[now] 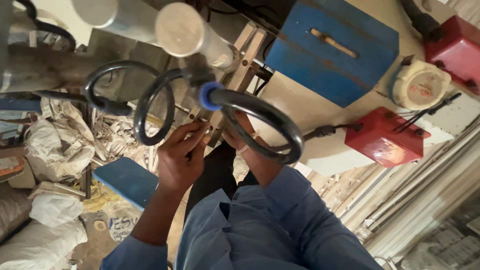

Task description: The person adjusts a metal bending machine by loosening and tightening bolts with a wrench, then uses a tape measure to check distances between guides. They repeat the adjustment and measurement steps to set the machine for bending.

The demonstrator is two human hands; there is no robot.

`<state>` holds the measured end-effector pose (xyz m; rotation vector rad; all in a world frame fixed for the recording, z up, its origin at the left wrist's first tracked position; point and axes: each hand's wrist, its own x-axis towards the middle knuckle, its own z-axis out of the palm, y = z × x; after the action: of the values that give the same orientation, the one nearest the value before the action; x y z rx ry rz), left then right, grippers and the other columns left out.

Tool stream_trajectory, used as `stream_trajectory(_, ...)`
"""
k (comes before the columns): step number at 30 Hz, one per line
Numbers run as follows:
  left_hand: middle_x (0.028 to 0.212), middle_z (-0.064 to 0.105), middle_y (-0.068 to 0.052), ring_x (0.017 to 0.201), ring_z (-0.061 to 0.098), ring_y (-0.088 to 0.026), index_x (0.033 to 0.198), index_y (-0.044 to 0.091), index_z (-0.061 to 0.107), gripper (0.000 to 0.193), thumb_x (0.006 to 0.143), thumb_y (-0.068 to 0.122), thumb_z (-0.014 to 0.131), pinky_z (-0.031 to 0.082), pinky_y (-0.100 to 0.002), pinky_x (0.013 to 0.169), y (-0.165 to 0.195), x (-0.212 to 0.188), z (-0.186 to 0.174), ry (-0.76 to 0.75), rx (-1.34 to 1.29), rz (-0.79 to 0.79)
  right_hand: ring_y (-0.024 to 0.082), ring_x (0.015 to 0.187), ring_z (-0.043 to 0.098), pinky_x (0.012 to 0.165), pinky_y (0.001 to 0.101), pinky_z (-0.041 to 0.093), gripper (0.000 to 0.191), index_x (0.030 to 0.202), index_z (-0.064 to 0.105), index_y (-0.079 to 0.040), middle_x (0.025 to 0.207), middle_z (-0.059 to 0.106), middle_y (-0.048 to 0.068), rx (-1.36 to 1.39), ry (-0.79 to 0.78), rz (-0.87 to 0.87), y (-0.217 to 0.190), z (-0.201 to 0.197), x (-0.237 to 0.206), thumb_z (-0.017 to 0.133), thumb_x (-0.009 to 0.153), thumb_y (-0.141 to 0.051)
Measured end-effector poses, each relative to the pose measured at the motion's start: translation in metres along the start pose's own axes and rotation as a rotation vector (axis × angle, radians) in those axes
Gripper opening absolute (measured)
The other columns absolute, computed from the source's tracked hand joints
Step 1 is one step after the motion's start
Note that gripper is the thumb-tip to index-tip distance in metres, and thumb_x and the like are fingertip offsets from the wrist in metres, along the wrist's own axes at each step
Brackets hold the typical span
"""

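My left hand (181, 156) reaches up from a blue sleeve, its fingertips pinched together at the lower end of a pale slatted frame (243, 56). My right hand (243, 146) is close beside it on the same spot, largely hidden behind a thick black hose loop (278, 125) with a blue collar (206, 96). A second black hose loop (150, 107) curls just left of my left hand, and a third (102, 82) lies further left. What the right fingers hold is hidden.
A shiny metal cylinder (182, 29) juts out above the hands. A blue machine housing (331, 50), two red boxes (387, 137) (456, 46) and a round cream unit (420, 85) are at the right. White sacks (50, 145), wood scraps and a blue board (127, 181) lie at the left.
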<state>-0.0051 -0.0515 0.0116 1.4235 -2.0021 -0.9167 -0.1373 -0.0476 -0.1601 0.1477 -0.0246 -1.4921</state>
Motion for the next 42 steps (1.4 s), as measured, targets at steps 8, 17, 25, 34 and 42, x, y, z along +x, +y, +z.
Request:
stream_trajectory(8,0.116,0.075,-0.014,0.088,0.078,-0.021,0.118,0.002,0.076,0.026,0.092,-0.001,0.074,0.058,-0.029,0.067,0.001,0.003,-0.001,-0.022,-0.025,-0.002,0.022,0.122,0.066,0.107,0.0331,0.053,0.038,0.137,0.058,-0.002,0.134,0.065,0.016,-0.706,0.083,-0.168,-0.004,-0.013,-0.012,0.068,0.103,-0.016)
stream_trajectory(17,0.114,0.075,-0.014,0.084,0.078,-0.02,0.116,0.003,0.077,0.026,0.09,0.0,0.077,0.059,-0.028,0.063,-0.001,0.005,-0.002,-0.041,0.005,0.005,0.032,0.128,0.063,0.11,0.0398,0.054,0.034,0.132,0.064,0.004,0.134,0.066,0.025,0.209,-0.164,-0.053,-0.009,-0.003,-0.012,0.066,0.106,-0.019)
stream_trajectory(25,0.116,0.074,-0.013,0.093,0.077,-0.023,0.117,0.003,0.076,0.025,0.092,0.001,0.075,0.06,-0.03,0.071,-0.002,0.004,-0.003,-0.037,0.044,0.066,0.023,0.111,0.066,0.097,0.0346,0.054,0.018,0.127,0.066,-0.003,0.12,0.069,0.014,-0.244,0.008,-0.371,0.015,-0.004,-0.015,0.066,0.111,-0.01)
stream_trajectory(34,0.116,0.075,-0.013,0.098,0.078,-0.024,0.118,0.004,0.076,0.025,0.093,0.001,0.074,0.062,-0.03,0.075,-0.002,0.0,0.001,0.004,0.012,0.014,0.014,0.099,0.065,0.081,0.0269,0.055,0.049,0.144,0.05,-0.015,0.114,0.066,0.007,-1.078,0.284,-0.58,0.006,0.039,-0.046,0.063,0.099,-0.001)
stream_trajectory(42,0.114,0.075,-0.013,0.095,0.078,-0.023,0.118,0.004,0.077,0.023,0.095,0.004,0.075,0.06,-0.03,0.072,-0.001,0.001,0.001,-0.009,0.027,0.023,0.025,0.118,0.068,0.106,0.0418,0.058,0.011,0.118,0.067,-0.005,0.124,0.069,0.013,-0.695,0.088,-0.457,-0.022,0.019,-0.083,0.059,0.111,-0.008)
